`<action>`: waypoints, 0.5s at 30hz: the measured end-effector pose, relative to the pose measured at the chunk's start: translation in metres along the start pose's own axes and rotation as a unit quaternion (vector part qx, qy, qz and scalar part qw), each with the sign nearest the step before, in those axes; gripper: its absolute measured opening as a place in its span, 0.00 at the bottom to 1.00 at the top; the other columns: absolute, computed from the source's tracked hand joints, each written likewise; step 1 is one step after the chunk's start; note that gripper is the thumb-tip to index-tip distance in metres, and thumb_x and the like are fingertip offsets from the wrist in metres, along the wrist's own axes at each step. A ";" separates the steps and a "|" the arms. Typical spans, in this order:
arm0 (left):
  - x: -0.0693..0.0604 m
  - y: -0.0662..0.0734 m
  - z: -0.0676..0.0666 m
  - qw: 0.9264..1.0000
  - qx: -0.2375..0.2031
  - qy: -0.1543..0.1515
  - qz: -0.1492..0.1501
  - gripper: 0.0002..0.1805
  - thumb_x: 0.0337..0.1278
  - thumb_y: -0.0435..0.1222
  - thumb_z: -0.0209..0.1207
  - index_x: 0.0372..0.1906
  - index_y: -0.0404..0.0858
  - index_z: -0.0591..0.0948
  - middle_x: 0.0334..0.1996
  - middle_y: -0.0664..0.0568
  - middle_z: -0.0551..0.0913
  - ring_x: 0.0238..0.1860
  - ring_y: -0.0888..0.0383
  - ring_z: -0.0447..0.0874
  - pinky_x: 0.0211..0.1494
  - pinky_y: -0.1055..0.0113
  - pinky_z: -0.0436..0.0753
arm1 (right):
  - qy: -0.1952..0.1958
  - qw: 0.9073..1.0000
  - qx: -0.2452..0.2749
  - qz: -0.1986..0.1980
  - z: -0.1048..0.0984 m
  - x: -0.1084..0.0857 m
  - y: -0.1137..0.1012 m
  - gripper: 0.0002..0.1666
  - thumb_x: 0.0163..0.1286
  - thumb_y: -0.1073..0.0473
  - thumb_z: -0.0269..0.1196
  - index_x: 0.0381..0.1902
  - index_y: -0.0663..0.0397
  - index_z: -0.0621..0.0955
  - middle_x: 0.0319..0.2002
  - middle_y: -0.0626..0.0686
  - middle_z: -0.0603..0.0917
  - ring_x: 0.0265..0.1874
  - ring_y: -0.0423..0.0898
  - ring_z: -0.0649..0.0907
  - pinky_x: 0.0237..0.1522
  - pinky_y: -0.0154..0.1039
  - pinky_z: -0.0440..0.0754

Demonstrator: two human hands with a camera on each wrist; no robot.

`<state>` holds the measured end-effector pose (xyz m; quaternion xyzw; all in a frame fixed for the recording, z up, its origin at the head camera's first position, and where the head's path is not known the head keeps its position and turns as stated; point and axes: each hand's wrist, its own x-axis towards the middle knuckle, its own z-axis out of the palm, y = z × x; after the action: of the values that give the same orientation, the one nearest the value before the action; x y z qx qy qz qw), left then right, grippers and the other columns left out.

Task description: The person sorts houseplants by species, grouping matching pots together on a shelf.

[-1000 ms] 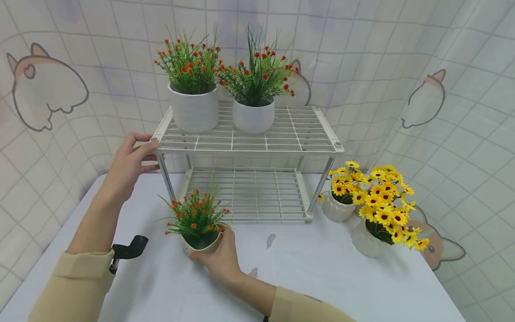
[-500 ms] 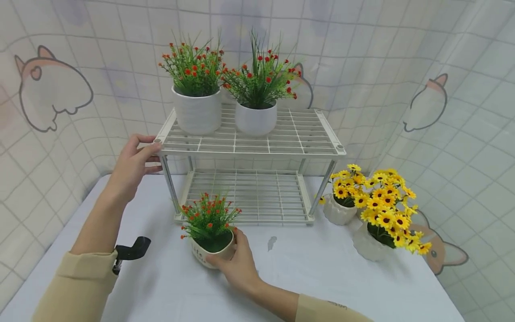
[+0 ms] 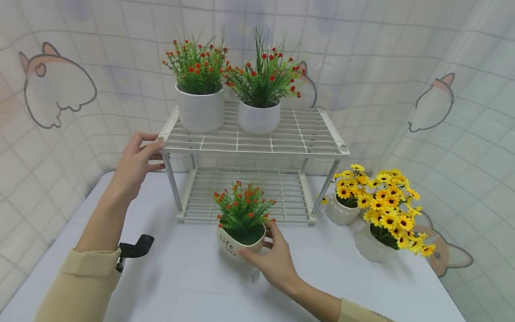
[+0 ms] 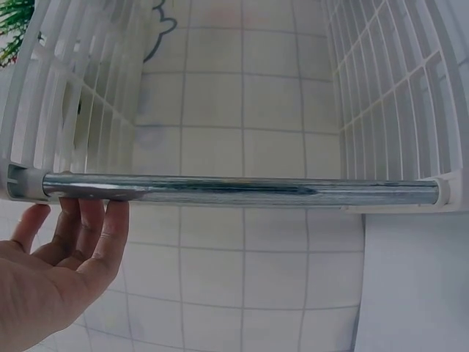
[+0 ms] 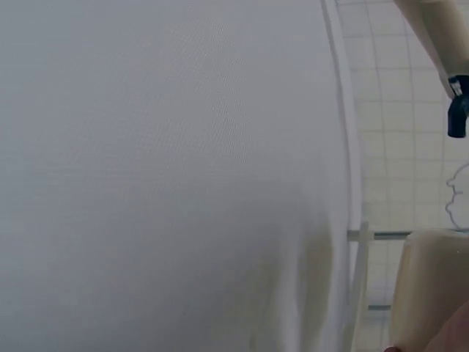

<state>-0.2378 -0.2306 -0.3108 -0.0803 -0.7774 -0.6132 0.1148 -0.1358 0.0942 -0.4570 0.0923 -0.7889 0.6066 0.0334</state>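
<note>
In the head view my right hand [image 3: 277, 261] holds a small cream pot [image 3: 235, 245] lettered "Life", thumb in front and fingers behind the rim. Green leaves and small orange-red flowers [image 3: 244, 205] fill it. It stands out in front of a white two-tier wire rack [image 3: 257, 152]. The right wrist view shows the pot's side [image 5: 429, 293] apart from the white tabletop. My left hand [image 3: 134, 163] grips the rack's upper left front corner. In the left wrist view its fingertips [image 4: 113, 213] touch the metal post [image 4: 242, 189], with the thumb at the shelf corner.
Two white pots, a larger one [image 3: 201, 112] and a smaller one [image 3: 259, 118], bear red flowers on the top shelf. Two pots of yellow flowers [image 3: 342, 210] [image 3: 374, 243] stand right of the rack on the white table [image 3: 193, 295]. A patterned curtain [image 3: 382, 89] hangs behind.
My right hand has carried the small cream pot to the right, from the rack's left front to near its middle, turning its lettering into view. The left hand stays at the rack corner.
</note>
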 end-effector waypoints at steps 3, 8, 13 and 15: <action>0.000 -0.001 0.002 1.000 0.004 -0.001 -0.003 0.12 0.80 0.47 0.50 0.57 0.49 0.69 0.54 0.51 0.76 0.49 0.55 0.78 0.52 0.68 0.81 | 0.011 1.000 0.004 0.002 -0.013 -0.004 -0.002 0.44 0.57 0.50 0.79 0.68 0.52 0.72 0.58 0.52 0.78 0.55 0.51 0.77 0.57 0.53 0.77; 0.000 -0.002 0.001 1.000 0.012 0.001 -0.004 0.13 0.80 0.48 0.49 0.58 0.49 0.69 0.54 0.50 0.77 0.50 0.55 0.78 0.52 0.67 0.80 | 0.026 1.000 -0.003 -0.010 -0.033 -0.007 -0.010 0.43 0.59 0.52 0.78 0.68 0.52 0.71 0.60 0.51 0.77 0.57 0.50 0.76 0.58 0.53 0.78; 0.000 -0.001 0.001 1.000 0.015 0.005 -0.006 0.14 0.80 0.48 0.49 0.59 0.48 0.69 0.54 0.49 0.77 0.50 0.55 0.79 0.53 0.66 0.80 | 0.039 0.999 -0.010 -0.024 -0.053 -0.009 -0.022 0.42 0.60 0.55 0.78 0.68 0.53 0.71 0.60 0.51 0.77 0.57 0.48 0.77 0.57 0.48 0.79; 0.000 -0.001 0.001 1.000 0.017 0.006 -0.007 0.14 0.80 0.48 0.48 0.60 0.47 0.69 0.55 0.49 0.77 0.50 0.56 0.79 0.53 0.66 0.80 | 0.045 0.998 -0.013 -0.032 -0.061 -0.010 -0.027 0.41 0.60 0.57 0.78 0.68 0.54 0.71 0.60 0.51 0.78 0.57 0.47 0.77 0.57 0.45 0.79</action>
<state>-0.2379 -0.2300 -0.3117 -0.0698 -0.7876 -0.6011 0.1166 -0.1247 0.1473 -0.4170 0.0892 -0.7911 0.5985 0.0894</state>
